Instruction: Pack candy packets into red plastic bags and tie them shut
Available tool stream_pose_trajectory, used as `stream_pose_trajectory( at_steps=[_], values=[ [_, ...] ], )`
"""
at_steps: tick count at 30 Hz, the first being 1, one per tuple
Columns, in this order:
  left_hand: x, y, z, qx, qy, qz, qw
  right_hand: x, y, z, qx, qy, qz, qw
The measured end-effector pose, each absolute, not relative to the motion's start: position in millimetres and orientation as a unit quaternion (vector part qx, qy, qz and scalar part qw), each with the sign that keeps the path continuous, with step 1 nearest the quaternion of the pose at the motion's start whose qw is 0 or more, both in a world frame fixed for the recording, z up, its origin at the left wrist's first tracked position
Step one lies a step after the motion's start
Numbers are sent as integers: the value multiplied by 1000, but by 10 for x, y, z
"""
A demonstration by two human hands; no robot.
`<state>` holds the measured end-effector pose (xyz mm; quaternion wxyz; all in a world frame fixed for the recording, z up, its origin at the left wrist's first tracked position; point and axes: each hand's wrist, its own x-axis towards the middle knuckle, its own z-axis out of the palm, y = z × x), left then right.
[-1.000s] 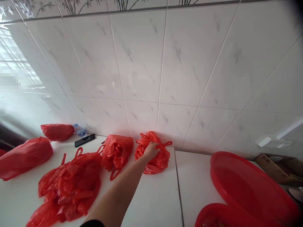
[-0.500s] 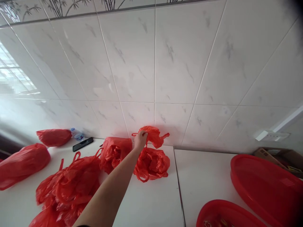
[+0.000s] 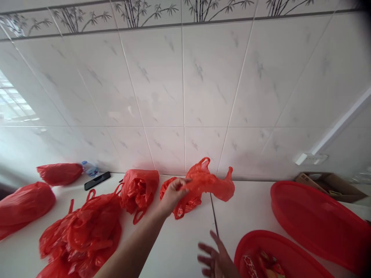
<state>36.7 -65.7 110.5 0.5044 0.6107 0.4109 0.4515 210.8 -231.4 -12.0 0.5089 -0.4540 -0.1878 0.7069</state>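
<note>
A red carrier bag (image 3: 218,186) is held up near the surface's (image 3: 176,247) back edge by the left hand (image 3: 173,195), probably needing the splayed right hand (image 3: 220,260).

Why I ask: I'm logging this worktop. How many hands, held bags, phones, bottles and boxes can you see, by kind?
Hands: 2 (left hand, right hand)
Held bag: 1
Phone: 1
Bottle: 1
Box: 1
Total: 6
</note>
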Motion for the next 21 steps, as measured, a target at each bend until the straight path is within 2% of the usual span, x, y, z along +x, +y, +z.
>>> stream_pose_trajectory(
  at_steps=[4,8,10,13,14,18,21],
  values=[
    [304,-1366,834,733,373,269,501,2203,-1991,186,-329,-120,706,616],
    [177,-1651,623,769,368,131,506,2177,-1900,301,-353,-152,667,638],
    [127,-1649,524,734,440,176,486,2112,-1949,280,-358,-166,667,632],
    [102,-1589,361,656,553,316,406,2009,-2078,235,-333,-154,702,610],
    [110,-1577,309,633,559,344,410,1984,-2121,222,-325,-144,715,602],
    [180,-1589,193,538,475,308,625,2002,-2253,161,-337,-89,736,581],
    [173,-1532,229,473,449,358,668,2160,-2326,114,-360,-60,715,597]
  ],
)
